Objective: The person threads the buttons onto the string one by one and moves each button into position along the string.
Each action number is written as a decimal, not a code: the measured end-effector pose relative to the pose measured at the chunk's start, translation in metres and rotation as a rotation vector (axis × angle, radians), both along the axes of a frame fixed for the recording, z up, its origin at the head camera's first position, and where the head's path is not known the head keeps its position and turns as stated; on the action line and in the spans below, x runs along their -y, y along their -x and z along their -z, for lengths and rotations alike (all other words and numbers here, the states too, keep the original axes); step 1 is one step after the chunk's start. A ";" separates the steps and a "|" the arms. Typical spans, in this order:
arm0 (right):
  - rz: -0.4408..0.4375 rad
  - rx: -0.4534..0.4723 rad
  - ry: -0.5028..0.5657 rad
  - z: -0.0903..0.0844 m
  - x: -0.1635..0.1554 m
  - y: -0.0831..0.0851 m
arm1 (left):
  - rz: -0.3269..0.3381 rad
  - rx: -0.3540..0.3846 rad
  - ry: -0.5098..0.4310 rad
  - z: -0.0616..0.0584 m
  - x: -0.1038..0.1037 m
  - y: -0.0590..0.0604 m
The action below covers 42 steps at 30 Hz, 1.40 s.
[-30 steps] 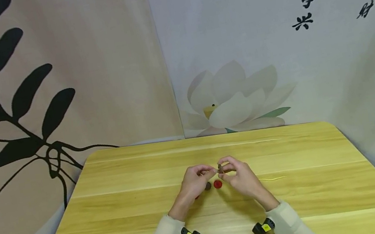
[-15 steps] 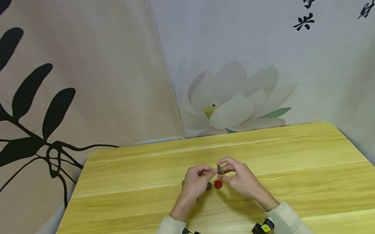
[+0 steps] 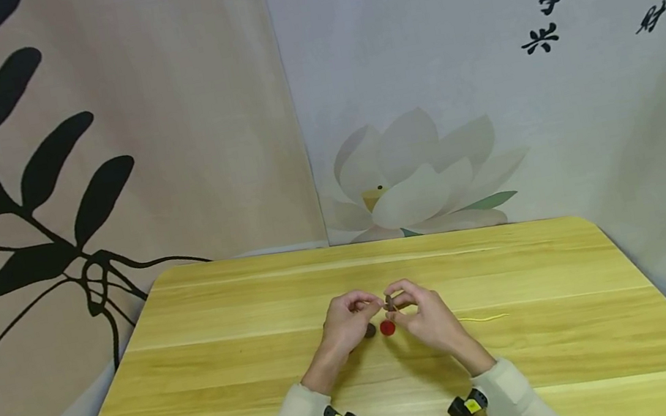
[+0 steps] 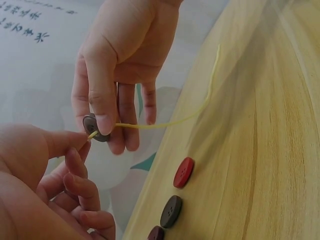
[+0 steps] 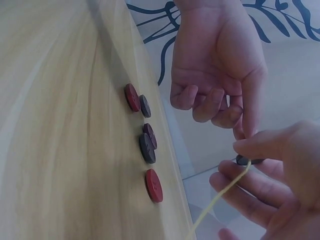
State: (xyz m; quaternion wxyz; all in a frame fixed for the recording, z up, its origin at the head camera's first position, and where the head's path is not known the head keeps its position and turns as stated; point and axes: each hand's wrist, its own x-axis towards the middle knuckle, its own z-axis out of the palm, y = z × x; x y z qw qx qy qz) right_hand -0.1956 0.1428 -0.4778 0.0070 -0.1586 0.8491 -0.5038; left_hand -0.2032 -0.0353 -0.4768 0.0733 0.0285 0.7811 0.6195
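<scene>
My right hand (image 3: 425,314) pinches a dark grey-brown button (image 4: 90,121) between thumb and fingers, above the table. A yellow cord (image 4: 175,121) runs through the button, its long part trailing away on the right hand's side. On the button's other face a short end of cord pokes out, and the thumb and index finger of my left hand (image 4: 30,160) pinch it. The left hand's other fingers are loosely curled. In the right wrist view, the right thumb covers most of the button. Below the hands, a red button (image 3: 387,328) and a dark button (image 3: 369,331) lie on the table.
The right wrist view shows several buttons in a loose line on the wooden table (image 3: 262,414): a near red button (image 5: 154,186), a dark button (image 5: 147,148) overlapping a maroon one, a small dark button (image 5: 145,106) and another red button (image 5: 132,97). Printed curtains hang behind.
Both hands stay nearly in place, still holding the button and the cord end. The left hand has shifted slightly to the right.
</scene>
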 end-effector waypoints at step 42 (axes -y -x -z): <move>0.020 0.026 -0.048 0.009 -0.013 0.005 | 0.066 -0.012 0.000 0.001 0.005 0.004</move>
